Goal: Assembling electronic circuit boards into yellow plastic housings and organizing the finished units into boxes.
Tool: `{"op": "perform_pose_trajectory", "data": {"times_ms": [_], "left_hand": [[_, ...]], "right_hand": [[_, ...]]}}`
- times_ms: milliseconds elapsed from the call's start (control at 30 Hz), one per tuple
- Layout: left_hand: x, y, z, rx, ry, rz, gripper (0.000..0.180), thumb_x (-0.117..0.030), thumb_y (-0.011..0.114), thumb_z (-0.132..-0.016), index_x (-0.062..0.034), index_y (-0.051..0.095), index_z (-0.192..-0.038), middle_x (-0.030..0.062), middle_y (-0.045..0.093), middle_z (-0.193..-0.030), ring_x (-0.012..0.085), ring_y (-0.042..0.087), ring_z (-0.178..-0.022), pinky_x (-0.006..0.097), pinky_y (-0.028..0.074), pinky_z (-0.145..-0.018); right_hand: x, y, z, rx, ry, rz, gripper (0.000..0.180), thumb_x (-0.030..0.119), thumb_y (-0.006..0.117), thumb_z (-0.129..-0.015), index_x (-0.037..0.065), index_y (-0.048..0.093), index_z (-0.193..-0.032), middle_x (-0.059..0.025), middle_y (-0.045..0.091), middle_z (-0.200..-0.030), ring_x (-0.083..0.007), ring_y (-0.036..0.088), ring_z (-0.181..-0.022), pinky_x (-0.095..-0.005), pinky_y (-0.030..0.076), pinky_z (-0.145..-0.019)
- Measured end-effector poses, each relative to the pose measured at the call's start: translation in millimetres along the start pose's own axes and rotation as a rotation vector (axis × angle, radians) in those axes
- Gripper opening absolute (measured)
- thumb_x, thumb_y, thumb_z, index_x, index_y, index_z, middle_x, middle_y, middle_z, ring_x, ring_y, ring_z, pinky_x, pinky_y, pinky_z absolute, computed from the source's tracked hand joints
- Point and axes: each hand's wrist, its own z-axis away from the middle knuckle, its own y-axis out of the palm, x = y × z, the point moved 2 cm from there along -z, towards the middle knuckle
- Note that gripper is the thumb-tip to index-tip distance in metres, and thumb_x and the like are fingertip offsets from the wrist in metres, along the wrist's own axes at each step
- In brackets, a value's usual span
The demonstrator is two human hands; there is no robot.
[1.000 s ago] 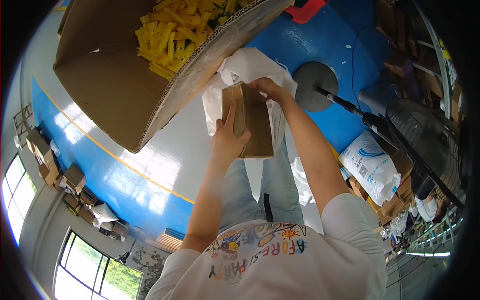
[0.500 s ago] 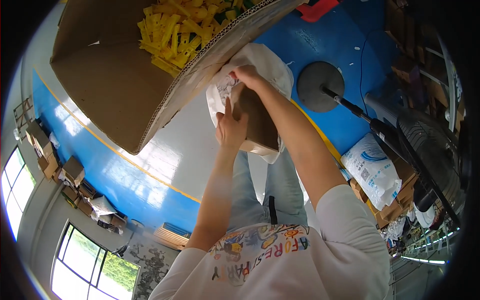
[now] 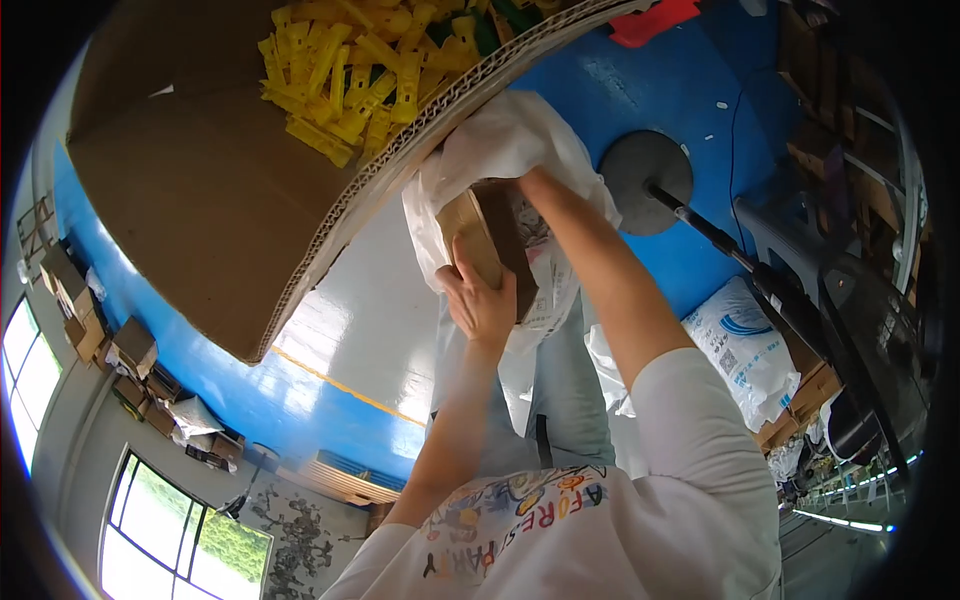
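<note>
A small brown cardboard box (image 3: 468, 232) sits inside a white plastic bag (image 3: 545, 130) in front of my legs. My left hand (image 3: 482, 298) is closed on the box's near side, its fingers lying along the cardboard. My right hand (image 3: 538, 187) reaches into the bag beside the box's far right edge, and its fingers are hidden there. Just beyond the bag stands a large open cardboard carton (image 3: 210, 230). Yellow plastic pieces (image 3: 350, 75) are heaped in it, with a few green ones (image 3: 487, 35) among them.
To the right, a fan (image 3: 860, 270) on a pole has a round dark base (image 3: 648, 180). A filled white sack (image 3: 740, 345) lies beneath it. A red object (image 3: 652, 22) is at the upper right. Boxes (image 3: 135, 345) line the left wall.
My right hand has gone from the bag's far rim down inside it. My left hand has shifted right and closed on the small box, which has turned. The carton appears nearer.
</note>
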Motion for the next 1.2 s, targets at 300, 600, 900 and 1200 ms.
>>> {"op": "perform_pose_trajectory", "data": {"times_ms": [300, 600, 900, 1200], "left_hand": [[10.6, -3.1, 0.0, -0.075, -0.108, 0.248, 0.088, -0.011, 0.068, -0.064, -0.0161, 0.023, -0.139, 0.0192, 0.04, -0.106, 0.0384, 0.05, -0.092, 0.043, 0.044, -0.076], [-21.6, 11.0, -32.5, -0.211, 0.125, 0.289, 0.093, -0.016, 0.071, -0.065, -0.004, 0.017, -0.14, 0.0242, 0.032, -0.13, 0.0415, 0.037, -0.117, 0.045, 0.034, -0.096], [-8.8, 28.3, -26.9, -0.05, 0.081, 0.639, 0.092, -0.02, 0.067, -0.069, -0.0058, 0.012, -0.141, 0.0209, 0.031, -0.138, 0.038, 0.036, -0.123, 0.04, 0.034, -0.1], [12.8, 13.3, -32.7, -0.044, 0.037, 0.726, 0.088, -0.023, 0.068, -0.073, -0.0015, 0.015, -0.14, 0.0214, 0.029, -0.14, 0.0356, 0.035, -0.127, 0.037, 0.03, -0.104]], "right_hand": [[13.1, -67.6, 115.1, 0.191, 0.356, -1.064, 0.049, 0.032, 0.046, -0.091, 0.009, 0.038, -0.134, -0.0115, 0.042, -0.134, -0.0239, 0.038, -0.124, -0.0296, 0.027, -0.106], [-52.6, -8.1, 31.0, 0.155, 0.12, -0.23, 0.051, 0.031, 0.047, -0.091, 0.009, 0.035, -0.136, -0.0113, 0.04, -0.136, -0.0248, 0.036, -0.126, -0.031, 0.026, -0.106], [-67.8, 32.8, 124.1, 0.592, -0.063, -0.199, 0.072, 0.038, 0.065, -0.074, 0.009, 0.038, -0.134, -0.014, 0.034, -0.139, -0.0286, 0.035, -0.126, -0.0362, 0.029, -0.105], [14.5, -24.2, 87.6, 0.396, 0.307, 0.017, 0.054, 0.029, 0.058, -0.082, 0.008, 0.044, -0.129, -0.0158, 0.043, -0.131, -0.0325, 0.044, -0.116, -0.0391, 0.038, -0.095]]}}
